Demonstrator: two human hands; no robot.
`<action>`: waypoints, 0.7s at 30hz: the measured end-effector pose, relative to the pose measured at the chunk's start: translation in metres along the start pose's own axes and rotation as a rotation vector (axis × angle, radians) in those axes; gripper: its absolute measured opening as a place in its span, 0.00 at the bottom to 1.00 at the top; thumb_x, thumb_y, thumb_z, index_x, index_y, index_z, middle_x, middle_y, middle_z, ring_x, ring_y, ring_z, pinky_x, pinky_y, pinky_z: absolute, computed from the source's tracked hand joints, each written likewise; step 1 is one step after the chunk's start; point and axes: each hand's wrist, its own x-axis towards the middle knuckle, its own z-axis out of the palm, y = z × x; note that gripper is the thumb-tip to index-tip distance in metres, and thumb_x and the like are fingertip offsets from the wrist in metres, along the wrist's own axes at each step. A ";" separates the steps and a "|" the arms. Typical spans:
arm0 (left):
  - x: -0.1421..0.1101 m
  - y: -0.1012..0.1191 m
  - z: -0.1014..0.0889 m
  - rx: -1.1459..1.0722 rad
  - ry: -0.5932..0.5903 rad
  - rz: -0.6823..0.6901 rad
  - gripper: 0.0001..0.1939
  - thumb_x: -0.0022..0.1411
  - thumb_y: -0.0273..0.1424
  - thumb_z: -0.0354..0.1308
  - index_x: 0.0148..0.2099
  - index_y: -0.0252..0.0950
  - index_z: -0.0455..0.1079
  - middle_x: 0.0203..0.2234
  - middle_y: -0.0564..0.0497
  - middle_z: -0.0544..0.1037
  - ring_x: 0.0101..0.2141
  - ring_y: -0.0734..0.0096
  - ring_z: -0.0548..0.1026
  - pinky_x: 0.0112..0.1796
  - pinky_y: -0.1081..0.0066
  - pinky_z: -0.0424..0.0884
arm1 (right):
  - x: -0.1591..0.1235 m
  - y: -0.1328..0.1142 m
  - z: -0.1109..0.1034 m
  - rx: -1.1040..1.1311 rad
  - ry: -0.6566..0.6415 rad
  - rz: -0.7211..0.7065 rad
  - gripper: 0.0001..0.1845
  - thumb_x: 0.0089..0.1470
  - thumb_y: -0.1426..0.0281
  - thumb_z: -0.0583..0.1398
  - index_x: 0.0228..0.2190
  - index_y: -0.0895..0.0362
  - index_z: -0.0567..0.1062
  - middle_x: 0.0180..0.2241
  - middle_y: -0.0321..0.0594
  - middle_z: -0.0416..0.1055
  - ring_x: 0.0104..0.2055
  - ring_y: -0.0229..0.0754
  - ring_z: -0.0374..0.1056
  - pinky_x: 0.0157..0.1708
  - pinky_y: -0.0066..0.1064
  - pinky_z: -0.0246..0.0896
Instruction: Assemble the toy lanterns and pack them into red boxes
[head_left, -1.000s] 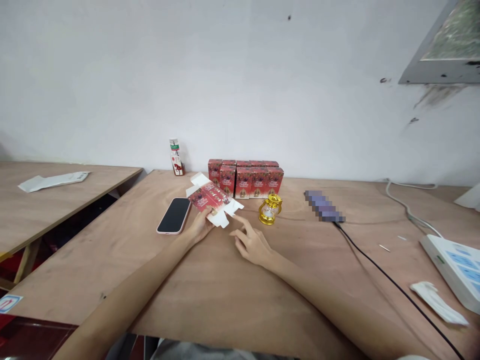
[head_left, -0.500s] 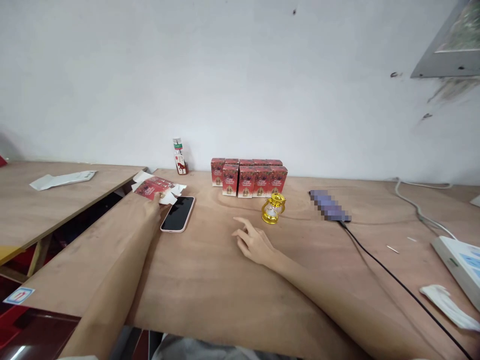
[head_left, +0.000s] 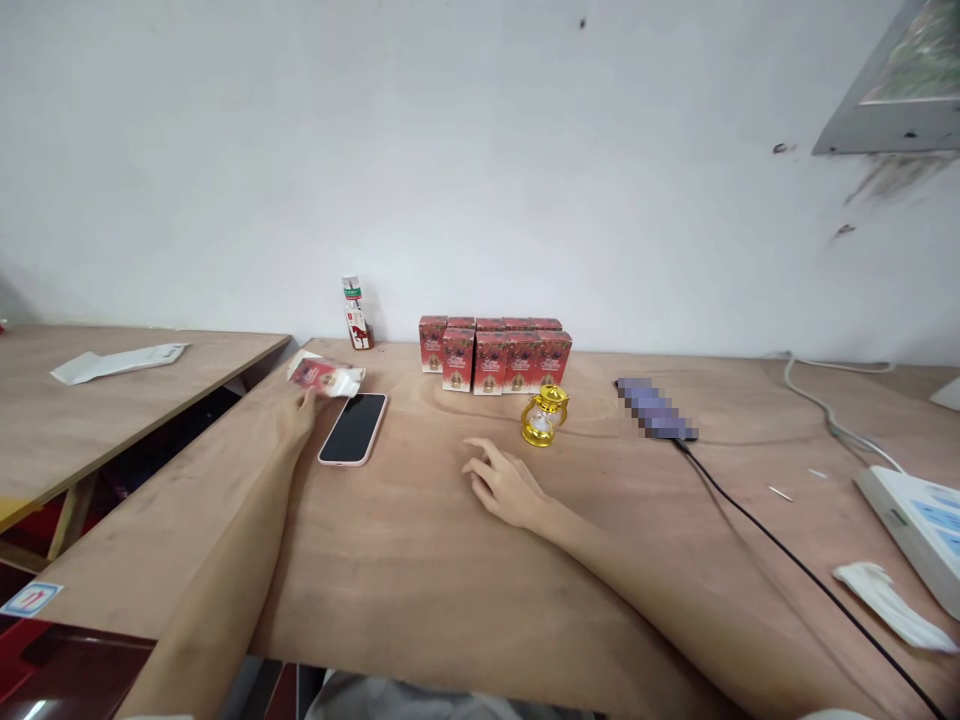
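Note:
My left hand (head_left: pixel 298 418) is closed on a flattened red-and-white carton (head_left: pixel 326 377) at the left side of the table; its fingertips are partly hidden by the card. Just right of that hand lies a phone (head_left: pixel 354 430) with a dark screen and a pink edge. My right hand (head_left: pixel 506 482) rests over the middle of the table, fingers apart and holding nothing. Beyond it, slightly to the right, stands a small gold lantern (head_left: pixel 544 416) with a clear body. Several red boxes (head_left: pixel 490 362) stand upright in two rows behind the lantern.
A bottle (head_left: pixel 358 315) stands near the wall at the back left. To the right lie a blurred purple phone (head_left: pixel 654 408) with a black cable (head_left: pixel 780 540), a white device (head_left: pixel 915 530) and a crumpled white cloth (head_left: pixel 892 605). A gap separates the left table (head_left: pixel 112 420).
My left hand has lifted the flattened carton slightly and tilted it, so less of its red face shows. The view has shifted a little; my right hand stays in place.

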 end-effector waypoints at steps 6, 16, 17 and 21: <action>-0.003 0.014 0.002 0.215 -0.250 0.104 0.23 0.65 0.38 0.42 0.58 0.39 0.65 0.62 0.44 0.60 0.63 0.49 0.53 0.57 0.36 0.46 | 0.001 0.001 0.001 0.020 0.009 -0.019 0.09 0.53 0.77 0.54 0.35 0.56 0.72 0.51 0.47 0.65 0.37 0.41 0.69 0.41 0.37 0.66; -0.004 0.014 0.002 0.366 -0.329 0.148 0.25 0.67 0.39 0.37 0.62 0.41 0.58 0.64 0.44 0.54 0.64 0.51 0.50 0.56 0.35 0.47 | 0.003 0.003 0.003 0.055 -0.005 -0.066 0.10 0.52 0.79 0.53 0.33 0.56 0.71 0.35 0.40 0.72 0.37 0.41 0.65 0.39 0.33 0.62; -0.004 0.014 0.002 0.368 -0.326 0.151 0.25 0.67 0.38 0.37 0.62 0.42 0.58 0.64 0.44 0.54 0.64 0.51 0.50 0.55 0.35 0.47 | 0.003 0.001 0.003 0.048 0.004 -0.060 0.10 0.52 0.79 0.53 0.33 0.56 0.71 0.35 0.41 0.72 0.37 0.42 0.64 0.40 0.34 0.61; -0.003 0.012 0.003 0.363 -0.312 0.161 0.24 0.66 0.37 0.38 0.61 0.40 0.60 0.63 0.42 0.56 0.63 0.50 0.52 0.54 0.34 0.50 | 0.003 -0.002 0.000 -0.048 0.241 0.077 0.14 0.53 0.76 0.53 0.41 0.56 0.70 0.47 0.48 0.67 0.48 0.48 0.62 0.47 0.43 0.58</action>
